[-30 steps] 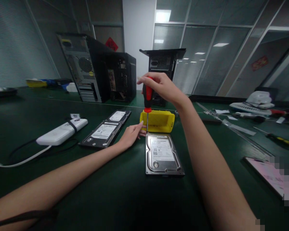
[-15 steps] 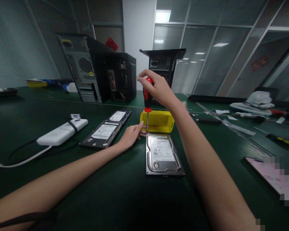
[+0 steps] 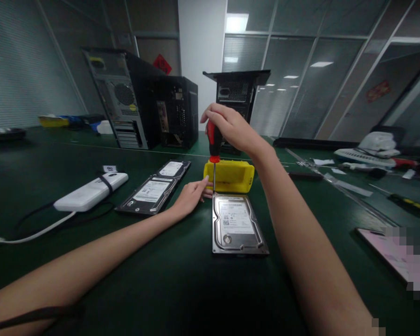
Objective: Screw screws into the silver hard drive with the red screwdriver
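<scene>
My right hand (image 3: 227, 123) is wrapped over the top of a red and black screwdriver (image 3: 214, 144), held upright. The screwdriver's thin shaft runs down to the far left corner of a silver hard drive (image 3: 236, 224), which lies flat, label up. Beside that corner is my left hand (image 3: 192, 193), thumb and fingers apart and stretched towards the shaft's lower end. Whether its fingertips touch the shaft or the drive I cannot tell. Just behind the drive stands a yellow plastic tray (image 3: 234, 175), open side facing me.
Two more hard drives (image 3: 150, 191) lie left of my left hand. Farther left is a white power bank (image 3: 91, 191) with a cable. Computer cases (image 3: 140, 102) stand at the back. On the right lie a yellow-black screwdriver (image 3: 408, 203) and a phone (image 3: 385, 252).
My right hand has turned on the screwdriver handle, its fingers now closed lower around the top and its wrist moved slightly right. The left hand and the drive stay put.
</scene>
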`<state>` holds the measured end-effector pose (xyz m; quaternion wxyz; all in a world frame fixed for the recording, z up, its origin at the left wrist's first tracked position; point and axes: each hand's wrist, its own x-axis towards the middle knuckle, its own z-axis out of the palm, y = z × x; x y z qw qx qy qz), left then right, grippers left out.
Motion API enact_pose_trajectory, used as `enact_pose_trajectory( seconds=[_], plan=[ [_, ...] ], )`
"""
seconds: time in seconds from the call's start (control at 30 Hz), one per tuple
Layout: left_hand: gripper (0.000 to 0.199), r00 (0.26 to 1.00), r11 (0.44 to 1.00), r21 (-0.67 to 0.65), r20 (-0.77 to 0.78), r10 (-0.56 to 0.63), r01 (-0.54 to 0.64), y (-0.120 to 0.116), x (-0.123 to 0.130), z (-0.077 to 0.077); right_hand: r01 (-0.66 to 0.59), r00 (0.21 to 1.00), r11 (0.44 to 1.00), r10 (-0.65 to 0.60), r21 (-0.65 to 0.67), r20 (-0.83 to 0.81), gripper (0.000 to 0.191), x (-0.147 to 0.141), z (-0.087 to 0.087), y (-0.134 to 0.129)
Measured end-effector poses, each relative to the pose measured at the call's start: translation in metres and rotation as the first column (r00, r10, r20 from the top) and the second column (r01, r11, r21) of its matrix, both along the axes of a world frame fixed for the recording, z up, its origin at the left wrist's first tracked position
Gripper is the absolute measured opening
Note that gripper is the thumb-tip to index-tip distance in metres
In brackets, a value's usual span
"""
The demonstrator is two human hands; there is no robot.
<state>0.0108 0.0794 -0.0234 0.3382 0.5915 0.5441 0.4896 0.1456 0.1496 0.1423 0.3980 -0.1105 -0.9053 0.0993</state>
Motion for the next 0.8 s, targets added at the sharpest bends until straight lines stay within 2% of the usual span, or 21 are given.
enact_pose_trajectory(
  seconds=[0.13, 0.23, 0.4, 0.63, 0.8],
  plan=[
    [0.06, 1.0, 1.0, 0.003, 0.004, -0.005, 0.005, 0.0, 0.0, 0.0, -0.164, 0.987, 0.981, 0.163, -0.107, -0.015, 0.027, -0.003, 0.002, 0.0],
    [0.058, 1.0, 1.0, 0.006, 0.006, -0.01, 0.01, 0.0, -0.001, 0.0, -0.222, 0.975, 0.96, 0.221, -0.169, -0.025, 0.027, -0.005, 0.0, -0.001],
    [0.056, 1.0, 1.0, 0.002, 0.007, -0.005, 0.005, -0.001, 0.001, 0.001, -0.183, 0.983, 0.96, 0.186, -0.212, -0.007, 0.029, -0.009, -0.002, -0.004],
    [0.054, 1.0, 1.0, -0.008, 0.007, -0.009, 0.009, -0.002, 0.001, 0.002, -0.091, 0.995, 0.991, 0.094, -0.097, 0.029, 0.04, -0.006, 0.004, -0.012],
    [0.059, 1.0, 1.0, 0.005, 0.012, -0.016, 0.016, -0.001, 0.001, 0.002, -0.084, 0.996, 0.989, 0.088, -0.122, 0.026, 0.036, -0.008, 0.001, -0.007]
  ],
)
